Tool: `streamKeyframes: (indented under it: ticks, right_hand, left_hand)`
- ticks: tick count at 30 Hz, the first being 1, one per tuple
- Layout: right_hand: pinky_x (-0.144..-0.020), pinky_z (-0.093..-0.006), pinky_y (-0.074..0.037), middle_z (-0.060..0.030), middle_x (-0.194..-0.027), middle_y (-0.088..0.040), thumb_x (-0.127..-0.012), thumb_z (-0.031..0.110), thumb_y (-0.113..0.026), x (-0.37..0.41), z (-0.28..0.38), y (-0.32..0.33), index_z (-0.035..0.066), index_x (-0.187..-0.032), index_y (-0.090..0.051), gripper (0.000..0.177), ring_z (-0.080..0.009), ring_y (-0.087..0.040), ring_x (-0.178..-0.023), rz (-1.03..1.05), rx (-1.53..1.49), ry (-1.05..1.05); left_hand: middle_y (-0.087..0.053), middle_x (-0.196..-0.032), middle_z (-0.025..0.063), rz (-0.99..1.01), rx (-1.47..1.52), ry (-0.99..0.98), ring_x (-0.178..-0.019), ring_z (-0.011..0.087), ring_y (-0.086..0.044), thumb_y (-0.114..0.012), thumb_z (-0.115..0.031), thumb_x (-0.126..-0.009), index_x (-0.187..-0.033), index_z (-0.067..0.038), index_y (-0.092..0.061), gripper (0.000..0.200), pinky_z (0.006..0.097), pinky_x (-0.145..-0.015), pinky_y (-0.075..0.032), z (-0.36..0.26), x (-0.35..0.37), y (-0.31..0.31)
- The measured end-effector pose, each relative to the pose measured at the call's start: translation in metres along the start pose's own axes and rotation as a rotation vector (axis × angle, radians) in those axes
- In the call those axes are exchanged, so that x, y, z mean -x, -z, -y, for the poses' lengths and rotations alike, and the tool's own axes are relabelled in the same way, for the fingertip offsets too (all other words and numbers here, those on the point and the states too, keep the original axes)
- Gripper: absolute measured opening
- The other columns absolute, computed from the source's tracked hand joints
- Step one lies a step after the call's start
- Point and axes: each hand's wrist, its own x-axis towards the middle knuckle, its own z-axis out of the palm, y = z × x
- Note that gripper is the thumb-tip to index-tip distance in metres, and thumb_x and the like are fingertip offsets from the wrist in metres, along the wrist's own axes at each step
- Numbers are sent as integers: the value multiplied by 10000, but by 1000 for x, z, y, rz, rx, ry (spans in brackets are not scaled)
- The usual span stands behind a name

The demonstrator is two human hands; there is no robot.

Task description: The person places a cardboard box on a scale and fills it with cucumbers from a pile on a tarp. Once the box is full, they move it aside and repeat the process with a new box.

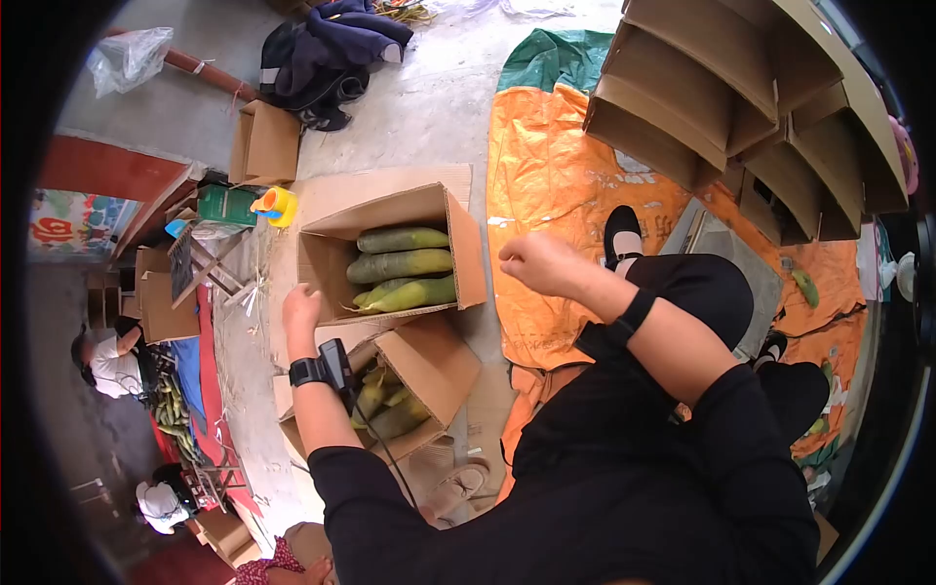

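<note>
Near the middle, an open cardboard box [469, 246] holds several long green melons or gourds [400, 263] lying side by side. My left hand [301, 306] is closed at the box's lower left corner, with its fingers partly hidden and no object visible in it. To the right of the same box my right hand [534, 263] hangs over the orange tarp, fingers curled in and nothing seen in them; a gap separates it from the box. Below, a second tilted cardboard box [434, 366] contains more green gourds [398, 417], partly covered by my left forearm.
Stacked empty cartons [673, 93] stand at the upper right on an orange tarp [541, 146]. Dark clothes [331, 58], a small carton [265, 143] and a yellow container [277, 207] lie at the upper left. Other people [117, 366] are at the far left and bottom.
</note>
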Motion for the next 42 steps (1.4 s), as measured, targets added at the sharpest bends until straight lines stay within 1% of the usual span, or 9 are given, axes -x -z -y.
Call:
streamKeyframes:
  ticks: [4,9,13,19,21,25,29,33,42]
  right_hand:
    - [-837,-440,-485,-176,-989,-664,-849,277,-564,16,-1,30,115,-987,-694,249,-340,-619,-969,-133,-94,61]
    - [-763,-396,-500,-168,-896,-678,-848,236,-594,63,-25,77,51,-1033,-669,271,-329,-644,-868,-337,-95,104]
    - [-694,-271,-498,-84,-828,-672,-867,138,-609,117,-48,123,-17,-1038,-652,235,-134,-634,-745,-461,-442,227]
    - [-632,-231,-480,-55,-834,-672,-878,130,-603,223,-124,172,-31,-1062,-638,246,-96,-623,-728,-689,-641,68]
    - [-643,-259,-494,-98,-811,-665,-838,126,-615,260,-149,174,-49,-1033,-638,263,-130,-623,-699,-757,-649,-63]
    - [-642,-276,-497,-107,-809,-666,-839,141,-622,310,-229,137,-36,-1035,-643,265,-145,-629,-697,-802,-530,-186]
    - [-695,-349,-502,-159,-834,-669,-823,167,-620,337,-280,97,-1,-1037,-652,274,-258,-645,-757,-665,-340,-405]
    - [-763,-419,-492,-194,-904,-665,-814,193,-611,337,-272,95,44,-1072,-641,300,-361,-623,-872,-540,-145,-433]
    - [-767,-458,-488,-176,-882,-654,-821,225,-635,353,-255,92,51,-971,-612,231,-360,-622,-895,-507,11,-391]
  left_hand:
    - [-659,-1004,194,-86,245,-365,-971,345,-625,-618,-272,-795,-1038,-39,-661,339,404,-850,-489,-25,0,0]
    - [-664,-1037,192,84,307,-426,-983,297,-645,-649,-225,-787,-1092,-49,-658,352,382,-862,-501,-123,50,4]
    - [-666,-951,173,44,325,-633,-875,302,-652,-664,-177,-775,-1080,-50,-660,330,375,-792,-517,-174,81,5]
    - [-588,-1026,161,0,120,-709,-974,326,-580,-721,-213,-756,-1087,-90,-652,360,421,-818,-486,-233,138,18]
    - [-583,-1046,153,-99,-67,-710,-986,325,-573,-729,-236,-750,-1096,-104,-648,379,432,-836,-483,-244,159,21]
    - [-597,-1074,143,-134,-59,-735,-1021,319,-569,-723,-249,-753,-1089,-117,-659,367,437,-858,-477,-255,166,13]
    - [-625,-1109,141,76,-35,-829,-1055,320,-579,-695,-254,-774,-1085,-113,-672,342,440,-863,-478,-288,184,19]
    - [-634,-1063,160,179,-59,-980,-1002,345,-596,-687,-257,-793,-1102,-102,-659,347,431,-843,-485,-335,193,15]
    - [-640,-1072,187,355,60,-1262,-981,344,-616,-694,-189,-804,-1115,-28,-644,353,389,-857,-485,-454,229,25]
